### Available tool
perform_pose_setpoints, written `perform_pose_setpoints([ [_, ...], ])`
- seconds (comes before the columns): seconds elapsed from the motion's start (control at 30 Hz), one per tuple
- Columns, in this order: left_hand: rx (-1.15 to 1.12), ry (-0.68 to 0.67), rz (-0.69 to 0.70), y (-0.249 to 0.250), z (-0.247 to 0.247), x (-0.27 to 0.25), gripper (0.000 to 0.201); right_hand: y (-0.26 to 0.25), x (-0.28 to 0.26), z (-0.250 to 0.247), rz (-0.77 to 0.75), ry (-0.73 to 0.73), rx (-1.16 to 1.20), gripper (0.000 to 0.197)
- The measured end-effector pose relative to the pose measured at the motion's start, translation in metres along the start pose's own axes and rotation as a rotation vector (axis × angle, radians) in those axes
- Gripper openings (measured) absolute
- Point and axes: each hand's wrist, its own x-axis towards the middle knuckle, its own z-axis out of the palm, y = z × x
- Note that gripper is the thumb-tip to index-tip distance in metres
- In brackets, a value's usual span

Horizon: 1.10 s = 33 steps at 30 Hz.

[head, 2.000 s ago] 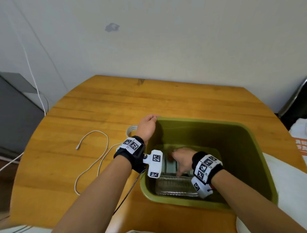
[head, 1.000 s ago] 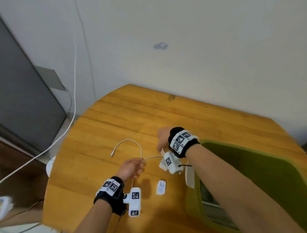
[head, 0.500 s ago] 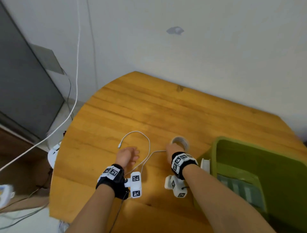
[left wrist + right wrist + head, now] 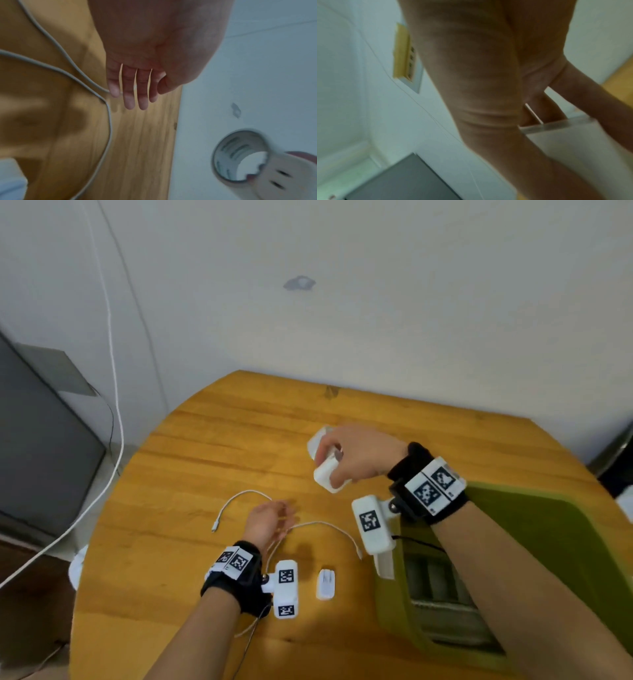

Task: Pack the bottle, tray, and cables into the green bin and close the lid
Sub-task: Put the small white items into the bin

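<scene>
Right hand (image 4: 356, 455) grips a white tape-like roll (image 4: 325, 463), probably bound for the green plastic bin (image 4: 555, 542) at 4 o'clock; left hand (image 4: 267, 522), fingers relaxed, rests on the thin white cable (image 4: 325, 525), pinning it.

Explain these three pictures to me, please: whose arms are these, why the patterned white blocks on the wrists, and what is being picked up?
No robot here: a person is packing things, filmed by three cameras. The wide picture comes from a camera on the head; the other two come from cameras strapped to each wrist, looking along the hand. The black-and-white patterned blocks are part of those wrist bands.

The right hand holds a white roll of tape together with a white block-shaped thing, lifted above the wooden table; what the block is I cannot tell. The left hand has straight, relaxed fingers just at a thin white cable lying on the table. A small white plug lies nearby. At the right stands the green bin, lid off, with a clear tray already inside.
</scene>
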Motion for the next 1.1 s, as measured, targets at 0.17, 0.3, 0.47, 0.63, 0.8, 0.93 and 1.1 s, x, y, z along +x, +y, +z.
perform_pose_setpoints([
  [0.17, 0.124, -0.088, 0.086, 0.024, 0.070, -0.027, 0.023, 0.041, -0.087, -0.056, -0.058, -0.081, -0.056, 0.037],
  [0.3, 0.223, -0.200, 0.146, 0.030, 0.132, -0.043, 0.031, 0.096, -0.138, -0.070, 0.032, -0.195, -0.015, 0.034],
  [0.47, 0.412, -0.279, 0.242, 0.027, 0.188, -0.065, 0.040, 0.167, -0.156, -0.047, 0.203, -0.252, 0.085, 0.037],
  [0.63, 0.499, -0.243, 0.306, 0.015, 0.204, -0.068, 0.044, 0.245, -0.139, 0.019, 0.457, -0.130, 0.273, 0.027],
  [0.8, 0.508, -0.212, 0.288, 0.007, 0.201, -0.066, 0.047, 0.294, -0.129, 0.065, 0.710, 0.040, 0.296, 0.024],
  [0.93, 0.508, -0.180, 0.301, 0.006, 0.204, -0.067, 0.047, 0.314, -0.123, 0.078, 0.809, 0.149, 0.344, 0.025],
  [1.1, 0.488, -0.170, 0.316, 0.003, 0.205, -0.066, 0.047, 0.310, -0.112, 0.093, 0.802, 0.259, 0.245, 0.013],
])
